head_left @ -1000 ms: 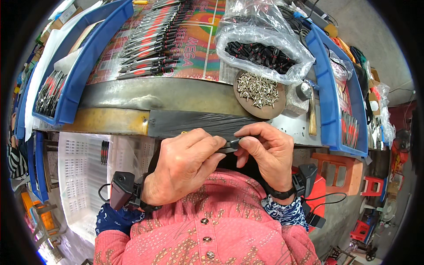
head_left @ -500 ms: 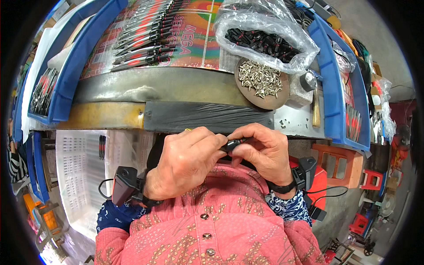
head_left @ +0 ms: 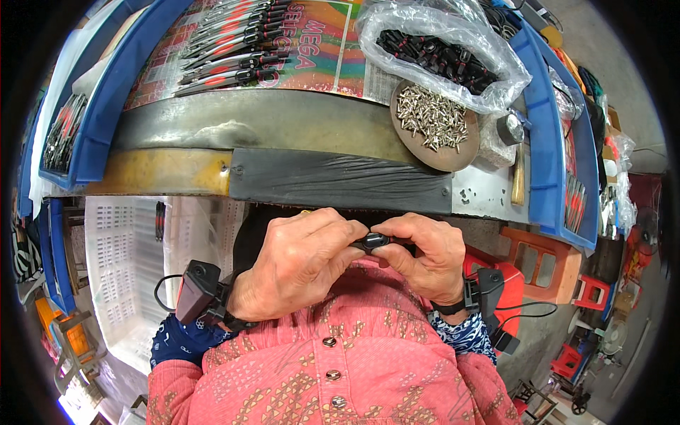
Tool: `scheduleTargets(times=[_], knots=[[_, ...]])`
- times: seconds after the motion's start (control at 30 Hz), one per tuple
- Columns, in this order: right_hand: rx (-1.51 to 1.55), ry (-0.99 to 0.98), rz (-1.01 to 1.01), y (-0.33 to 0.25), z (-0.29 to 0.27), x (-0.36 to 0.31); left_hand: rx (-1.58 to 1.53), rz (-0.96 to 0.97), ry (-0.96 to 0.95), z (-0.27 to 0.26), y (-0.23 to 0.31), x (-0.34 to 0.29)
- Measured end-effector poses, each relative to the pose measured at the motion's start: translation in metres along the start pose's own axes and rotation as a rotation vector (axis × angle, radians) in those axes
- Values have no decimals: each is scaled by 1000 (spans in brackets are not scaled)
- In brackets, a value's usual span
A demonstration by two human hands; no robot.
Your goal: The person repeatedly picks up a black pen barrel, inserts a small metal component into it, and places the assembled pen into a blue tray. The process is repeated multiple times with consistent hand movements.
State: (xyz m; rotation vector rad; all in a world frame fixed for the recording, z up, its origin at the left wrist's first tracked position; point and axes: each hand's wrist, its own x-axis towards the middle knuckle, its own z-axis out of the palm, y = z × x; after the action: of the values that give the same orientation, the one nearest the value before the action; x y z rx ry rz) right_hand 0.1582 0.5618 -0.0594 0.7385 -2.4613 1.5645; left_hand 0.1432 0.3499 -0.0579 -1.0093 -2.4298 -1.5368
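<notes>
Between my two hands, just in front of the bench edge, is a small glossy black plastic part (head_left: 374,241). My left hand (head_left: 301,262) pinches its left end with thumb and forefinger. At its right end, the thumb and forefinger of my right hand (head_left: 427,253) are closed on it. Fingers hide much of the part. On the bench beyond lies a row of red, silver and black pens (head_left: 230,39). A clear plastic bag (head_left: 506,92) holds many black pieces (head_left: 439,60) with red bits. Small silver metal tips (head_left: 432,117) fill a round brown dish (head_left: 448,161).
Blue trays with pens stand at the left (head_left: 99,142) and right (head_left: 545,177). The bench's front edge has a black covering (head_left: 340,177). A wooden handle (head_left: 518,184) lies right of the dish. Below are a white perforated crate (head_left: 120,283) and an orange stool (head_left: 556,283).
The black part has turned to lie more level between my fingers. My right hand has come down slightly. The bench appears a little higher in view.
</notes>
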Motion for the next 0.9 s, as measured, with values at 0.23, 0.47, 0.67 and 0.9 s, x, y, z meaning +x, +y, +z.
scheduleTargets(times=[0.23,0.47,0.67,0.9], knots=[[74,31,91,1,6,-9,57,1,0,1,0,-2],[92,11,60,2,5,-9,77,12,26,3,-1,-4],[95,4,105,0,7,-12,88,19,16,5,-2,-6],[186,-95,192,0,-1,-11,57,38,-24,4,-4,-8]])
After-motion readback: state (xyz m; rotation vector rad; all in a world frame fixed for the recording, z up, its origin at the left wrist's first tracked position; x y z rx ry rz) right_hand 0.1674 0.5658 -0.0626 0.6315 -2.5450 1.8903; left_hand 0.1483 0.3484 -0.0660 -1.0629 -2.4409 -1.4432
